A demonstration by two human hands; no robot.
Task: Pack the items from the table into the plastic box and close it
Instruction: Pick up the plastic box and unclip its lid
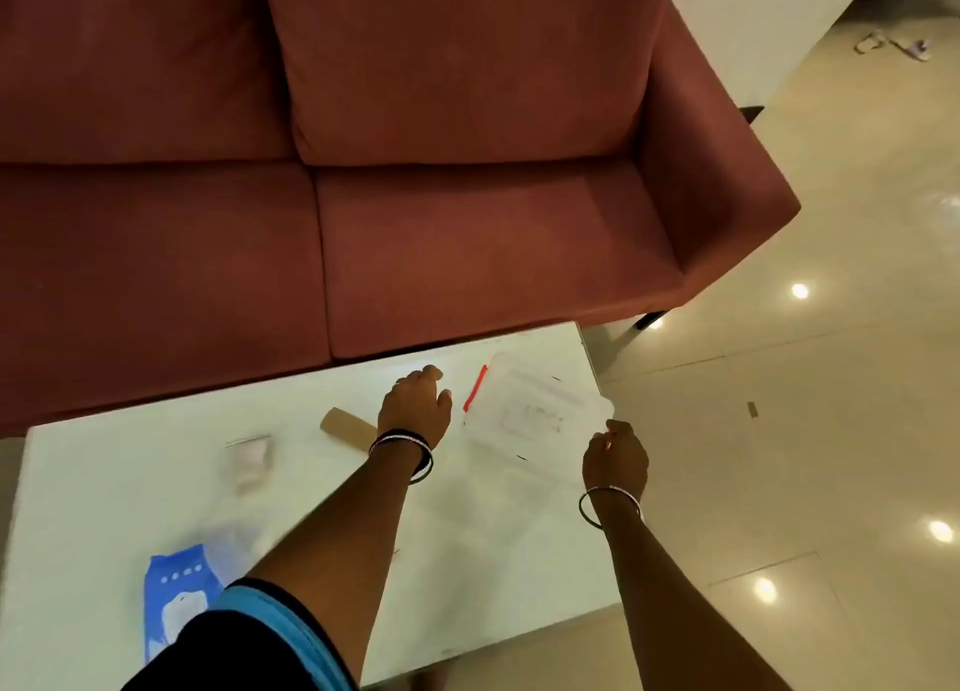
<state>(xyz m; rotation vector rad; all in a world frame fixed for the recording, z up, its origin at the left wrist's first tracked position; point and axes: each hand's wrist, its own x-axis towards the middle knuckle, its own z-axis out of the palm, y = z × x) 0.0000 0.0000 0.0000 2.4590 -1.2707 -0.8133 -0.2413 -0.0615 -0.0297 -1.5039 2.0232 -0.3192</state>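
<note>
A clear plastic box (535,412) with a red latch (475,388) lies with its lid on at the table's far right corner. My left hand (415,404) hovers just left of the latch, fingers loosely curled, holding nothing. My right hand (615,456) sits at the box's near right corner, fingers bent by the rim; whether it grips the box is unclear. A tan cardboard piece (345,427) lies left of my left wrist. A small clear pouch (250,454) rests further left. A blue wipes pack (174,594) lies near the front left.
The white table (130,508) stands against a red sofa (415,197). Glossy tiled floor (805,456) runs to the right of the table. A white wall or counter (753,30) rises at the far right. My dark sleeve with a blue edge (249,638) covers the near table.
</note>
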